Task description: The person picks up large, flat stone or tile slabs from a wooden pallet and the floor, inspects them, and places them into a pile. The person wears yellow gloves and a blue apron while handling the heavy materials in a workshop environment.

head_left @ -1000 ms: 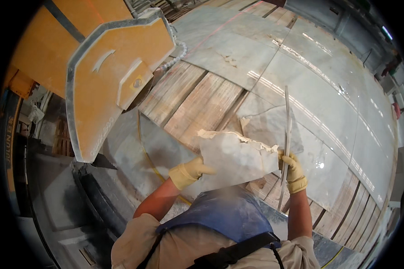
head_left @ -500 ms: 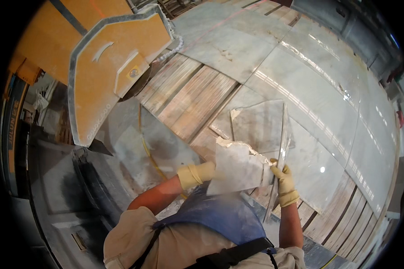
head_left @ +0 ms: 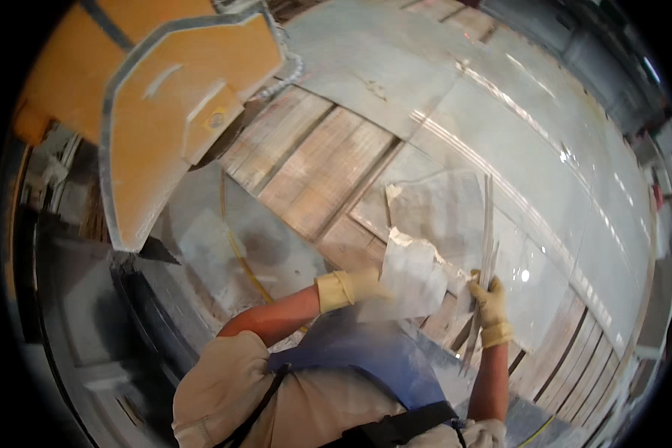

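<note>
With our gloved left hand [head_left: 355,288], we hold the jagged-edged stone slab piece [head_left: 411,282] at its left side, the fingers blurred; our gloved right hand [head_left: 490,305] closes around narrow stone strips [head_left: 488,224] beside the piece's right end. We position the piece in front of our blue apron [head_left: 373,347], at the near side of the wood-slatted table [head_left: 336,164]. Pale stone slabs [head_left: 515,142] lie on the slats, and an orange saw guard [head_left: 172,119] stands at upper left.
</note>
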`<action>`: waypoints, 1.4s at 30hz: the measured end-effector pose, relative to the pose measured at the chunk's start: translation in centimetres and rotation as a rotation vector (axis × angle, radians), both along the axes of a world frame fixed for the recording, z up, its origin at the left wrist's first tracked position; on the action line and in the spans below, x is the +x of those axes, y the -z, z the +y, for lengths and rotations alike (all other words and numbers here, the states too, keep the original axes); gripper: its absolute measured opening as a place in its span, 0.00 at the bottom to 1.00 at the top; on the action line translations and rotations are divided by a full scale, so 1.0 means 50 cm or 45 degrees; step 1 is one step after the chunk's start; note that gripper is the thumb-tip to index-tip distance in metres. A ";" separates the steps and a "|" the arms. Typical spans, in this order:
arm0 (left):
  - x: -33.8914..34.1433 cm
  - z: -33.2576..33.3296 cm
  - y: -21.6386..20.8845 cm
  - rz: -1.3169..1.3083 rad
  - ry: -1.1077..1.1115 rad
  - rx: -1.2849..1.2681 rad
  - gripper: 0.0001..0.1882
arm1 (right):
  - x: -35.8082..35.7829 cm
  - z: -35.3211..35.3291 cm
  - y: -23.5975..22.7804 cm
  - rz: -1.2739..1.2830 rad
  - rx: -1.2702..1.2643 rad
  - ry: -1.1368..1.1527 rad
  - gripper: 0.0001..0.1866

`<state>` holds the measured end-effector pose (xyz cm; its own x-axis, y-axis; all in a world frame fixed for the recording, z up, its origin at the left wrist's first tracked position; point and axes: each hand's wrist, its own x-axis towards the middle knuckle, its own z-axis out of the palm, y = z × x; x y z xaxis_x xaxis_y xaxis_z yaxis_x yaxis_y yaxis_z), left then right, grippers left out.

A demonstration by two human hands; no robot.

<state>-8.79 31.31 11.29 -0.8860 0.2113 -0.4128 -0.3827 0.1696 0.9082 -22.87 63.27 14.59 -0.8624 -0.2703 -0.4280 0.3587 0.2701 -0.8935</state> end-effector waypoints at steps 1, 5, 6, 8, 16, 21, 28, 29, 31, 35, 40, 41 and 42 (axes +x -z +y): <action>0.003 -0.012 0.038 0.097 0.021 -0.157 0.22 | 0.000 -0.002 -0.007 0.029 0.099 -0.019 0.18; -0.041 -0.050 0.050 -0.085 0.152 0.148 0.31 | -0.002 -0.014 -0.084 0.116 0.197 0.019 0.20; -0.047 -0.063 0.041 -0.134 0.102 0.320 0.31 | -0.003 -0.033 -0.107 0.132 0.301 0.000 0.19; -0.068 -0.068 -0.006 -0.225 0.112 0.386 0.30 | -0.004 -0.032 -0.101 0.132 0.185 0.105 0.20; -0.169 -0.086 -0.048 -0.546 0.235 0.770 0.33 | 0.023 -0.071 -0.237 0.459 0.933 -0.126 0.16; -0.144 -0.065 -0.024 -1.005 0.084 1.295 0.41 | 0.084 0.000 -0.198 0.320 0.318 0.326 0.17; -0.132 0.082 -0.136 -0.736 -0.007 1.116 0.33 | 0.182 0.163 -0.155 0.181 -0.293 0.831 0.20; -0.138 0.100 -0.085 -0.376 0.219 0.862 0.28 | 0.200 0.188 -0.156 0.109 -0.404 0.841 0.20; -0.165 0.143 -0.078 -0.216 0.478 0.669 0.26 | 0.228 0.227 -0.166 0.058 -0.540 0.849 0.20; -0.161 0.289 -0.084 -0.305 0.548 0.576 0.28 | 0.256 0.309 -0.165 -0.069 -0.412 0.830 0.15; -0.111 0.491 -0.105 -0.430 0.630 0.520 0.38 | 0.324 0.480 -0.080 -0.067 -0.485 0.899 0.15; -0.104 0.524 -0.097 -0.364 0.683 0.464 0.38 | 0.344 0.513 -0.072 -0.082 -0.524 0.916 0.16; -0.101 0.558 -0.101 -0.371 0.728 0.436 0.38 | 0.365 0.544 -0.066 -0.096 -0.563 0.935 0.17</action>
